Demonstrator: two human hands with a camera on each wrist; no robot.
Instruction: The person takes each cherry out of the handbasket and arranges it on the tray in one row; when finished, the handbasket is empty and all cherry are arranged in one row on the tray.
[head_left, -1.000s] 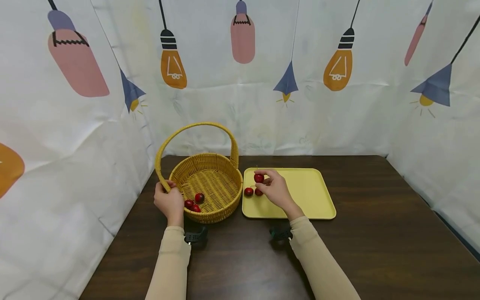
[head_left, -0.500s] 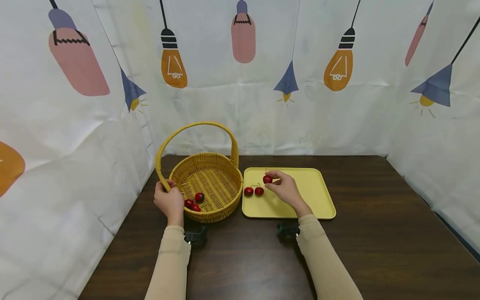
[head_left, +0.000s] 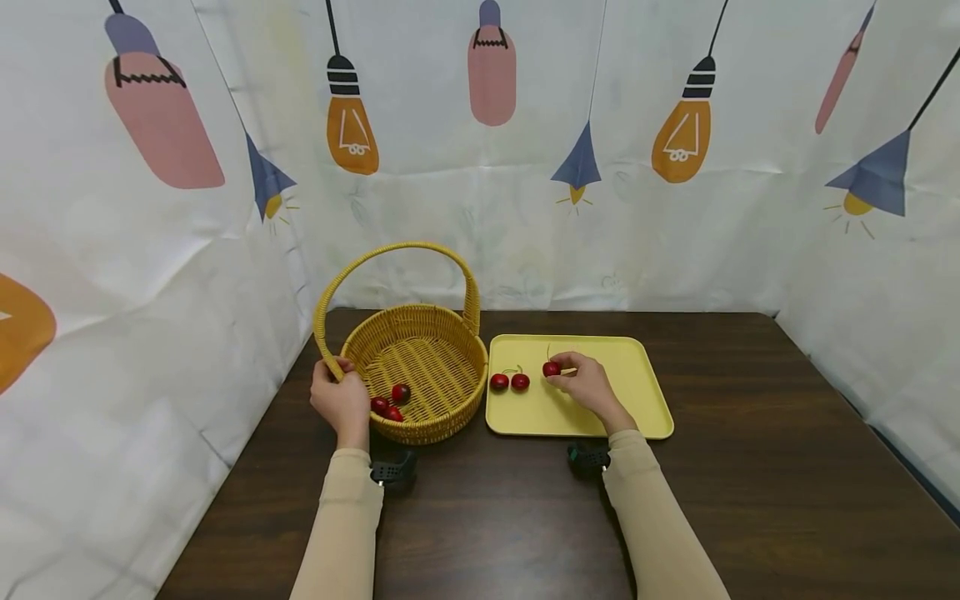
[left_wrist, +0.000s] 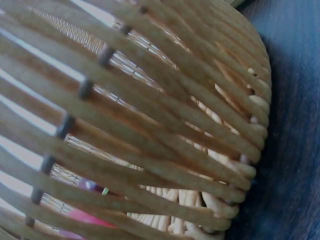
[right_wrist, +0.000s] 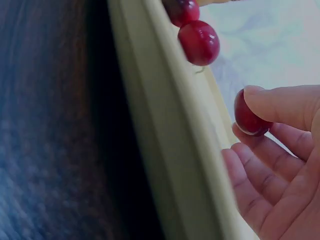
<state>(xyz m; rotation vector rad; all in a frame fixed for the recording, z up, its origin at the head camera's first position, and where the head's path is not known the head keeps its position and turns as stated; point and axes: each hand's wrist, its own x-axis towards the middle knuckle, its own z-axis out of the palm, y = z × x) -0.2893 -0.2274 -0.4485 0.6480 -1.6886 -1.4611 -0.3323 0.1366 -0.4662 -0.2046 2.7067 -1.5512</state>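
My left hand grips the lower left end of the handle of a yellow wicker basket. Inside the basket, close to that hand, lie 3 dark red cherries. A cherry with its stem pointing up is pinched between the thumb and fingers of my right hand, over the yellow tray. Left of it, two more cherries sit side by side on the tray. The right wrist view shows the pinched cherry too. Only the basket's woven wall fills the left wrist view; the left hand is hidden there.
The basket and tray stand next to each other on a dark wooden table. Behind them hangs a white curtain printed with lamps. Black straps are worn on both wrists.
My right hand has moved to the right and slightly lower over the tray with the cherry, away from the two on the tray. The left hand has stayed on the handle.
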